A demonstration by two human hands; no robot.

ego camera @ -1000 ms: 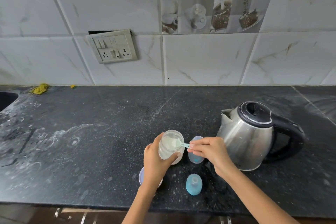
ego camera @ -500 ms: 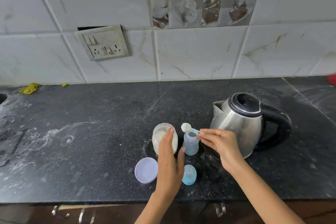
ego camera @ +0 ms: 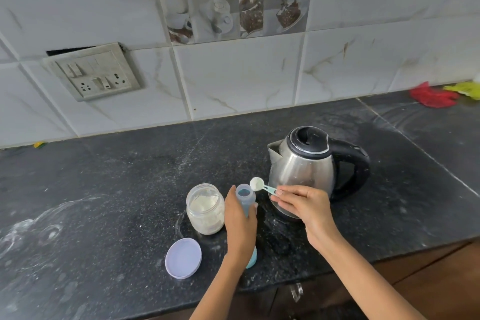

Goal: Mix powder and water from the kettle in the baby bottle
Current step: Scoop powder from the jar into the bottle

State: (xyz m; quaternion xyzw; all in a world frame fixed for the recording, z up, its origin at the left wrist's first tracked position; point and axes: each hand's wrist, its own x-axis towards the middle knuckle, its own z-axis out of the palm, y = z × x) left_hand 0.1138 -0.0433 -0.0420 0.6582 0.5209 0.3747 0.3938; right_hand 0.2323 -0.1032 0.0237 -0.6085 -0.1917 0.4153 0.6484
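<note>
A grey switch-and-socket plate [ego camera: 93,72] hangs crooked on the pale marbled wall tiles [ego camera: 241,78] at the left of the frame, a dark gap above its top edge; at the upper centre runs a decorative tile panel [ego camera: 231,8] printed with cups and desserts; on the black speckled countertop [ego camera: 104,189], a crumpled red cloth [ego camera: 433,95] lies at the far right against the wall, a yellow-green cloth [ego camera: 465,89] just beside it; a small yellow scrap [ego camera: 39,144] sits at the left edge.

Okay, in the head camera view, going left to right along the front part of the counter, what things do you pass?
Lid → powder jar → left hand holding the baby bottle → scoop → right hand → kettle
</note>
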